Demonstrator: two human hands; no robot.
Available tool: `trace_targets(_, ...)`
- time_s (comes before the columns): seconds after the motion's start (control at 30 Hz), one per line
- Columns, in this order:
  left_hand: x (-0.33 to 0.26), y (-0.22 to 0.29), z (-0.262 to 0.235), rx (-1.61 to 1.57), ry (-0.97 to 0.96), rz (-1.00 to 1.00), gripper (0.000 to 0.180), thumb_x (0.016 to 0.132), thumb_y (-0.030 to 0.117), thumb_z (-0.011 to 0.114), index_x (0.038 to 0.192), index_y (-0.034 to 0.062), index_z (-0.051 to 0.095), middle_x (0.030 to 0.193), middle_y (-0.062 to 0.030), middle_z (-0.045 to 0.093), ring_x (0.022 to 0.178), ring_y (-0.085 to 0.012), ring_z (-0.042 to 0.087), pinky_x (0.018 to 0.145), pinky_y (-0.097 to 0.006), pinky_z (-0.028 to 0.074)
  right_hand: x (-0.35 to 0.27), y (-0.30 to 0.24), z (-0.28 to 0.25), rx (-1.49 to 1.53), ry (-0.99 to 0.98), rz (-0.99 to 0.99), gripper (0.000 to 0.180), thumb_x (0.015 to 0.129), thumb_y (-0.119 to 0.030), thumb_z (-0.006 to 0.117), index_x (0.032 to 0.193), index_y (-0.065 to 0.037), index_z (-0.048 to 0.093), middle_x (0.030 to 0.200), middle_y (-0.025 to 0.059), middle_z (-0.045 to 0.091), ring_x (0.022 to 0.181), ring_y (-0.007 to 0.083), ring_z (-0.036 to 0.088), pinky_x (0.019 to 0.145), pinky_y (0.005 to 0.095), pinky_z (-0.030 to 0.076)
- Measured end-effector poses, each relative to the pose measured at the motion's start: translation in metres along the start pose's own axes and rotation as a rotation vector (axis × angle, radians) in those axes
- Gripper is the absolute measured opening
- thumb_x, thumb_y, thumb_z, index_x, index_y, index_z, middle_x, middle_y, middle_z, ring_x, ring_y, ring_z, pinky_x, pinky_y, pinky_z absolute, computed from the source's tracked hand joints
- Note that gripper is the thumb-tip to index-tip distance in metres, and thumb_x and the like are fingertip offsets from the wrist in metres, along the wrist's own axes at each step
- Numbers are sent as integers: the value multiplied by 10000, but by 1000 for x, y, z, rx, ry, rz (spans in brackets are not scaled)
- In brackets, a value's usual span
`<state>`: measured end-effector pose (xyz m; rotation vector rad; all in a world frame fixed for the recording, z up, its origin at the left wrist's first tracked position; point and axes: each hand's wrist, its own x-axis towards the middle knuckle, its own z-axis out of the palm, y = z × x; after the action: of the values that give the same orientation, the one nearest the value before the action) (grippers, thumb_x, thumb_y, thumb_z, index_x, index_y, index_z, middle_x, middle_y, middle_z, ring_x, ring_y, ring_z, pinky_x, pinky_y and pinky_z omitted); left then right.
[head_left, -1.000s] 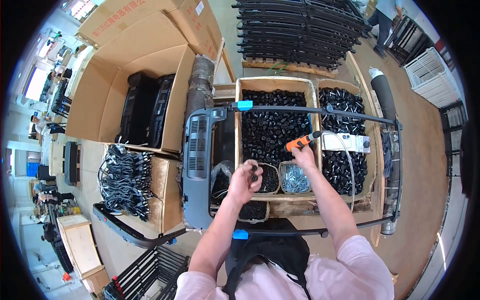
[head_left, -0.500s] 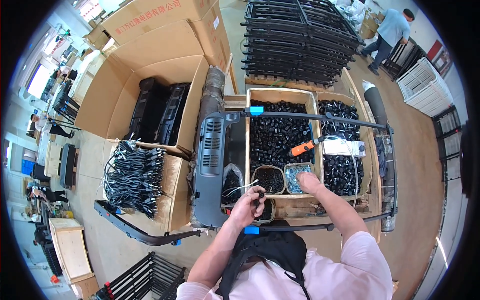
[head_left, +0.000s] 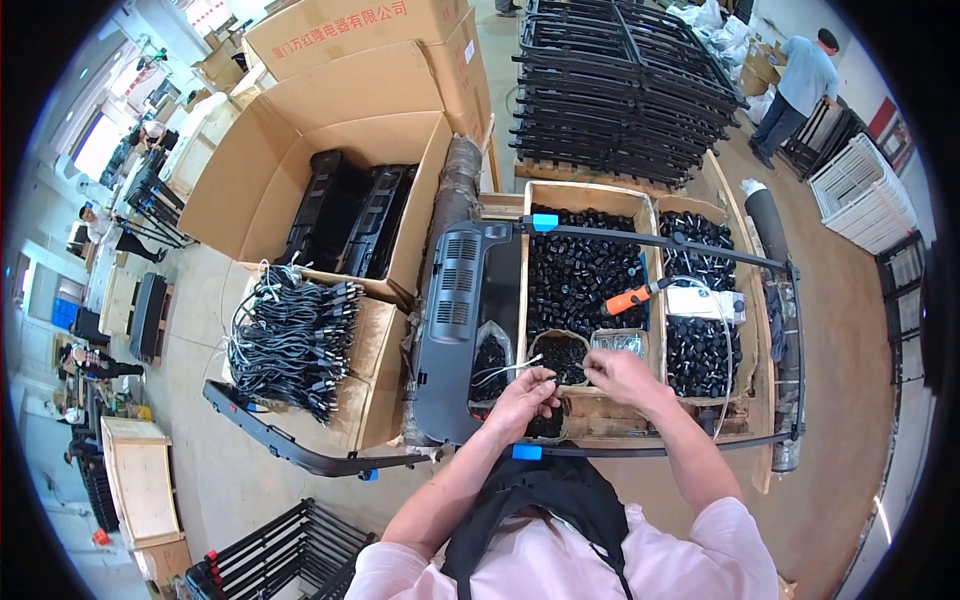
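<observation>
My left hand [head_left: 525,402] is closed in front of me, its fingertips around a small black part that is mostly hidden. Close to its right, my right hand [head_left: 622,376] has thumb and fingers pinched together; whatever they hold is too small to make out. Behind the right hand sits a small tray of silvery screws [head_left: 618,342]. Beside that tray is a small box of tiny black pieces [head_left: 562,352]. Both hands are above the lower part of a black tubular frame with a slotted black panel [head_left: 437,368] at its left end. White cable ends [head_left: 522,364] stick up near my left fingers.
An orange power screwdriver [head_left: 628,300] lies over wooden bins of black knobs [head_left: 580,265]. Bundled black cables [head_left: 290,345] rest on a carton at left, below an open cardboard box [head_left: 225,195]. Black frames [head_left: 620,100] are stacked behind. A person [head_left: 795,85] stands far right.
My right hand has come out of the screw tray and moved left, close to my left hand. The left hand stays closed near the same place. The whole view has shifted a little.
</observation>
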<state>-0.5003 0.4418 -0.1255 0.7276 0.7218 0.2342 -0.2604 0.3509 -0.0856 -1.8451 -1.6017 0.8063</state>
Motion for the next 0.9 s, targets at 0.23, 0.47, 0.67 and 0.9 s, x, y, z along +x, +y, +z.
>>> trace_targets(0.23, 2, 7, 5, 149, -14, 4, 238, 1084, 183, 610, 1276, 52, 558, 1039, -54, 699, 842, -114, 641, 695, -252, 520, 3, -44, -6, -326, -80, -158, 110, 859, -119, 680, 928, -49, 632, 868, 157, 698, 839, 395, 714, 731, 504, 585)
trace_targets(0.47, -4, 4, 2, 196, 29, 16, 187, 1069, 213, 647, 1177, 60, 639, 982, -22, 722, 801, -99, 644, 679, -248, 506, 5, -52, -3, -363, -92, -222, 119, 878, -116, 685, 959, -31, 667, 914, 160, 711, 909, 374, 714, 776, 497, 581)
trace_targets(0.67, -11, 4, -5, -10, -3, -30, 188, 1074, 234, 645, 1149, 62, 663, 1024, -38, 747, 804, -97, 665, 684, -245, 531, 11, -59, 12, -182, -64, -230, 165, 920, -132, 657, 1024, -16, 711, 958, 167, 717, 925, 374, 710, 816, 473, 580)
trace_targets(0.9, -23, 2, -21, -148, 16, -4, 194, 1094, 243, 608, 1148, 66, 663, 999, -34, 739, 764, -95, 668, 674, -242, 548, 20, -97, 20, -309, -101, -290, 272, 907, -263, 726, 1044, -28, 718, 1017, 145, 699, 987, 350, 700, 831, 466, 575)
